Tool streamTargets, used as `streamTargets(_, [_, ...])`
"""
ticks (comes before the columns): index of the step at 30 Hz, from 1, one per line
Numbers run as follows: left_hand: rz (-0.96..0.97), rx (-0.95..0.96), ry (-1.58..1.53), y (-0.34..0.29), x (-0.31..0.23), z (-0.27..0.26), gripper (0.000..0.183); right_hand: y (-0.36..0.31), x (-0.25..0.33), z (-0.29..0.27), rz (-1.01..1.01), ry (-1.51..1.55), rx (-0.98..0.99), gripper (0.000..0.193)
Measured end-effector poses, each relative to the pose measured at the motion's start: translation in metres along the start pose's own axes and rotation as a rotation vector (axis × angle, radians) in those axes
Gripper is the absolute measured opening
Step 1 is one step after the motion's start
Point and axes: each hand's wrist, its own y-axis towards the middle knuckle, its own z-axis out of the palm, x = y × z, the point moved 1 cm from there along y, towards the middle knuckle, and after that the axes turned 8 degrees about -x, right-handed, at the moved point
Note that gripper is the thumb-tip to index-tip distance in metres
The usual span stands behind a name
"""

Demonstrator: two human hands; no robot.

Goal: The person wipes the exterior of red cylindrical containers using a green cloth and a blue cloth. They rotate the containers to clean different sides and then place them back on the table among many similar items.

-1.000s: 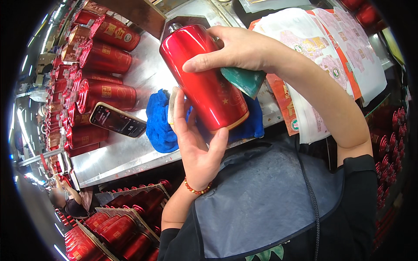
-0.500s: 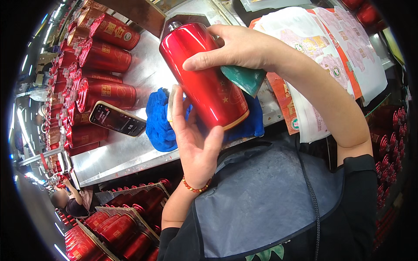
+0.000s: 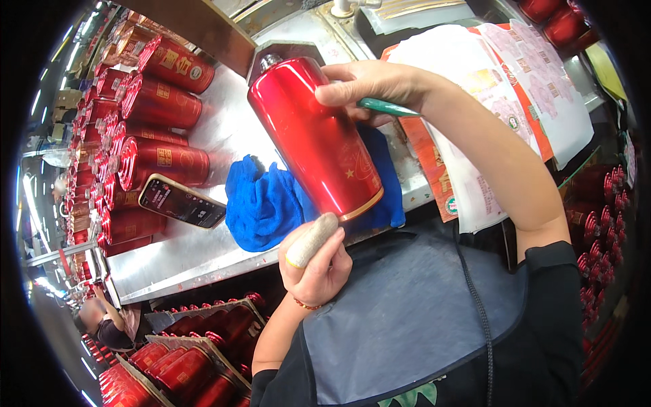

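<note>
A shiny red bottle (image 3: pixel 315 136) with gold stars and a gold rim lies tilted over a blue cloth (image 3: pixel 261 203), its silver threaded neck pointing to the upper left. My right hand (image 3: pixel 376 88) grips its upper side, and a thin green scraper (image 3: pixel 388 107), seen edge-on, is tucked in the same hand. By the gold-rimmed base is my left hand (image 3: pixel 315 264), its fingers curled in. A beige fabric cover sits on one finger, whose tip is at the rim. Whether anything lies inside those curled fingers is hidden.
Rows of red bottles (image 3: pixel 163 102) stand at the left of the metal table (image 3: pixel 163 268), beside a phone (image 3: pixel 182 201). Printed sheets (image 3: pixel 441 74) are stacked at the right. Crates of red bottles (image 3: pixel 183 366) are below left, where another person (image 3: pixel 112 325) works. A brown board (image 3: pixel 196 27) is at the back.
My left hand has gone from open beside the bottle to curled at its base. The green scraper has turned from its flat face to edge-on. The bottle has shifted slightly downward in view.
</note>
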Motion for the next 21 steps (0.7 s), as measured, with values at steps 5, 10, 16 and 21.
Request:
streamTargets(5, [0.053,0.049,0.029,0.006,-0.004,0.003,0.016,0.010,-0.006,0.003,-0.108,0.048,0.003,0.094])
streamTargets(10, [0.176,0.074,0.023,0.017,0.000,0.006,0.019,-0.009,0.039,0.032,-0.115,-0.762,-0.316,0.109])
streamTargets(16, [0.170,0.130,0.007,0.020,-0.003,-0.004,0.028,0.006,0.007,-0.003,-0.020,-0.053,-0.002,0.097])
streamTargets(21, [0.236,0.136,-0.020,0.027,-0.002,-0.002,0.027,-0.006,0.025,0.015,-0.098,-0.228,-0.184,0.091])
